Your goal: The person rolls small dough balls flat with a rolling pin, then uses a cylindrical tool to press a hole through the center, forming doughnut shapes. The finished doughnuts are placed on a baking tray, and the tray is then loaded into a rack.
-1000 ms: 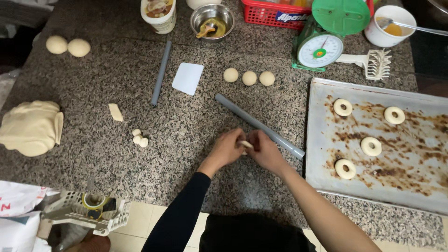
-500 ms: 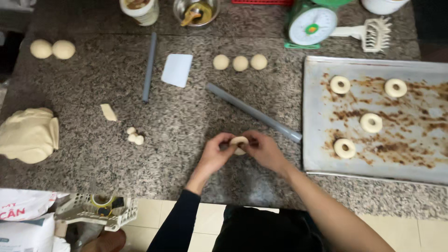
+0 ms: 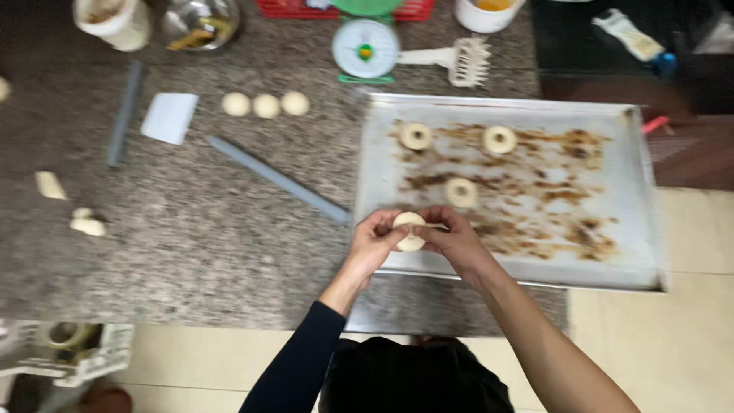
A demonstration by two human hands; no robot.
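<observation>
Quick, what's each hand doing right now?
Left hand: fingers closed on the dough piece.
Right hand: fingers closed on the same dough piece.

A small, pale, round dough piece (image 3: 410, 230) was pinched between the grips of both hands, left grip (image 3: 376, 239) on one side, right grip (image 3: 453, 237) on the other, and was held raised, with a thin stick lying across it.
</observation>
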